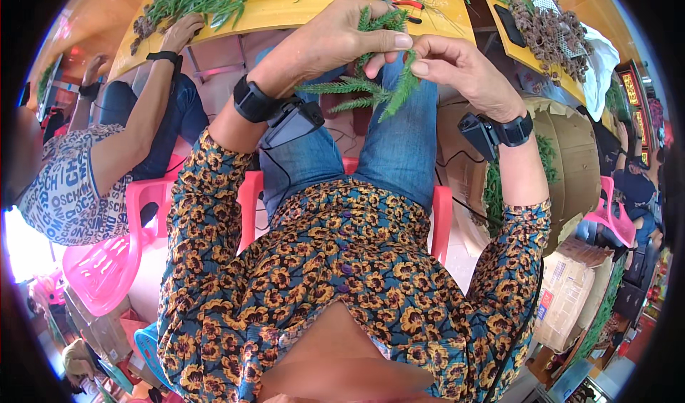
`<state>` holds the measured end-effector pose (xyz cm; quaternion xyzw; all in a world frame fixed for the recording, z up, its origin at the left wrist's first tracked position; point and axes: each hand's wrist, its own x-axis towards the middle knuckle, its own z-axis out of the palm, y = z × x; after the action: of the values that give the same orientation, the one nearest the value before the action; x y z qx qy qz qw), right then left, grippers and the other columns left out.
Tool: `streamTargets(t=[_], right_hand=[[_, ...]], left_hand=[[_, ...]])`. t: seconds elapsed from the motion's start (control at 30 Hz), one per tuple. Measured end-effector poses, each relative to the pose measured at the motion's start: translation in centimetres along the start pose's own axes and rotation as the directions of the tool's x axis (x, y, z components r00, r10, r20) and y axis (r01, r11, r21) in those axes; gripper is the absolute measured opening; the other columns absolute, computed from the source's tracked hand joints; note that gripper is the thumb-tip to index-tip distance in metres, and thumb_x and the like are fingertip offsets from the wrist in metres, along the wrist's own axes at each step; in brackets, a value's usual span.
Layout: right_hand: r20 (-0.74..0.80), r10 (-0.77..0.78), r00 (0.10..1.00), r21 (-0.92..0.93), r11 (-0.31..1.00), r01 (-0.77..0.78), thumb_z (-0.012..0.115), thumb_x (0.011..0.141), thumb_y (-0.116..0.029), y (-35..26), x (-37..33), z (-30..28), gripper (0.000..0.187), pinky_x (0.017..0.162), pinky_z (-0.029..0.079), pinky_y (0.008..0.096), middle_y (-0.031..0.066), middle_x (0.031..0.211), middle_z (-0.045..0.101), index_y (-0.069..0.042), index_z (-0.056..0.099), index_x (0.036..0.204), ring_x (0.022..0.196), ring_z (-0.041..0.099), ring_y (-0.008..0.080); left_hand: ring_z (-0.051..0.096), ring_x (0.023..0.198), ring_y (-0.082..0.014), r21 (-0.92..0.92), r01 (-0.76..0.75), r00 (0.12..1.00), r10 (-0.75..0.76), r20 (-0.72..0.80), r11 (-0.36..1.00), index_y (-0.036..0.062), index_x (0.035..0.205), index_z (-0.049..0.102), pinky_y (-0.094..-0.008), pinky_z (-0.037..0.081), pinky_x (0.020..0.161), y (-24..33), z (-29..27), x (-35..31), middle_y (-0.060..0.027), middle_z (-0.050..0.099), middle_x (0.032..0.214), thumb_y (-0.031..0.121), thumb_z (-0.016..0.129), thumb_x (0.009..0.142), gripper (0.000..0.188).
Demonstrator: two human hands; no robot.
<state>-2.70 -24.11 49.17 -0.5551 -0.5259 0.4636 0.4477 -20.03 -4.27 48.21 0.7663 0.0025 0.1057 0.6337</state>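
Observation:
Between my two hands, above my knees, is an artificial pine sprig (402,92) with several green needle-covered twigs. My left hand (357,35) grips it, thumb pressed against the curled fingers, and some green tips stick up behind the thumb. Close beside it, my right hand (457,67) pinches the sprig near its upper end with thumb and forefinger. The twigs hang down and to the left below the hands. What exactly lies inside the left fingers is hidden.
A yellow table (442,21) ahead carries a heap of green sprigs (203,0) and red-handled pliers (409,4). On the right table lie a dark phone (509,24) and brown pinecones (553,35). A cardboard box (571,160) holding greenery stands at my right. A co-worker (78,174) sits at left.

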Motion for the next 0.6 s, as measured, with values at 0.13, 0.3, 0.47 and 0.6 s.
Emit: streamTargets(t=[0.13, 0.3, 0.47, 0.6], right_hand=[[-0.101, -0.008, 0.995, -0.251, 0.968, -0.017, 0.074, 0.103, -0.023, -0.4, 0.5, -1.0, 0.021, 0.081, 0.046, 0.0262, -0.0065, 0.09, 0.061, -0.004, 0.069, 0.097, 0.087, 0.053, 0.0053], [-0.247, -0.5, 0.83, -0.912, 0.409, -0.025, 0.077, 0.092, -0.015, -0.2, 2.0, -1.2, 0.017, 0.069, 0.049, 0.036, 0.0016, 0.076, 0.061, -0.004, 0.066, 0.086, 0.072, 0.062, 0.0188], [-0.161, -0.764, 0.625, -0.987, 0.127, -0.099, 0.079, 0.083, -0.011, -0.2, 2.0, -2.6, 0.018, 0.067, 0.05, 0.0437, 0.0112, 0.079, 0.064, -0.004, 0.063, 0.082, 0.076, 0.067, 0.0337], [-0.162, -0.822, 0.547, -0.987, 0.138, -0.085, 0.08, 0.085, -0.012, 0.7, 1.7, -2.8, 0.016, 0.068, 0.051, 0.0421, 0.0127, 0.083, 0.065, -0.004, 0.066, 0.087, 0.076, 0.067, 0.0335]], left_hand=[[0.062, 0.059, -0.0086, 0.032, -0.022, 0.997, 0.024, -0.072, 0.999, 0.002, 0.095, 0.073, -0.025, 0.044, 0.053, 0.2, 0.8, 1.3, -0.0017, 0.067, 0.067, 0.028, 0.075, 0.103, 0.027], [0.067, 0.061, -0.011, 0.067, 0.091, 0.974, -0.075, -0.212, 0.994, -0.0009, 0.094, 0.073, -0.0275, 0.05, 0.056, 0.1, 1.5, 4.3, -0.0052, 0.07, 0.068, 0.022, 0.073, 0.103, 0.025], [0.069, 0.063, -0.0123, 0.137, -0.012, 0.963, 0.048, -0.265, 0.99, -0.0029, 0.096, 0.073, -0.0298, 0.053, 0.058, 2.2, 2.5, 6.1, -0.009, 0.072, 0.069, 0.02, 0.074, 0.102, 0.024], [0.072, 0.065, -0.0132, 0.157, -0.078, 0.948, 0.122, -0.293, 0.984, -0.0049, 0.101, 0.074, -0.0313, 0.055, 0.06, 2.5, 3.5, 5.8, -0.0108, 0.074, 0.071, 0.018, 0.073, 0.102, 0.023]])
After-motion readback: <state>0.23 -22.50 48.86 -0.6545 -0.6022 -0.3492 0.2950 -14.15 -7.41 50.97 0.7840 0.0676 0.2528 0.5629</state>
